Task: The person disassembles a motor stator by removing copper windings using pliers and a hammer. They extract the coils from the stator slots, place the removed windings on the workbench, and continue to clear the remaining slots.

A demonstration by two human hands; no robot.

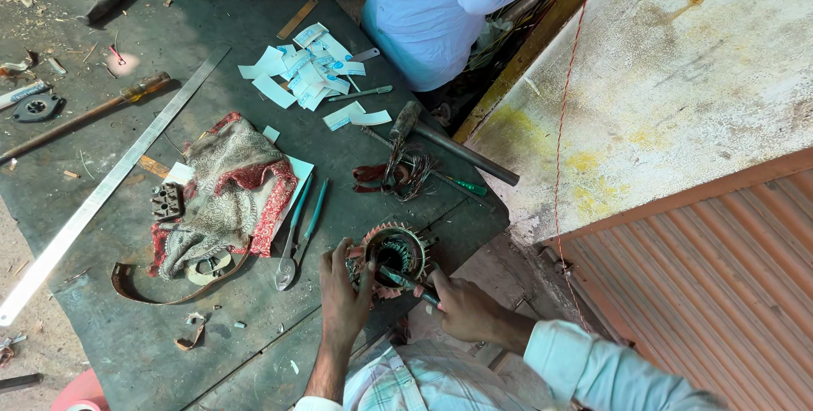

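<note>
Copper-wound stator point(395, 252) (hand-held); pliers point(298, 231), hammer point(449, 145) near.

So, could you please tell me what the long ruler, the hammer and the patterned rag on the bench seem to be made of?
The long ruler looks like bare steel: flat, grey, dully shiny. The hammer seems to have a dark metal head and a grey handle, probably metal too, though that is uncertain. The patterned rag is woven cloth, crumpled in soft folds, red and beige.
</note>
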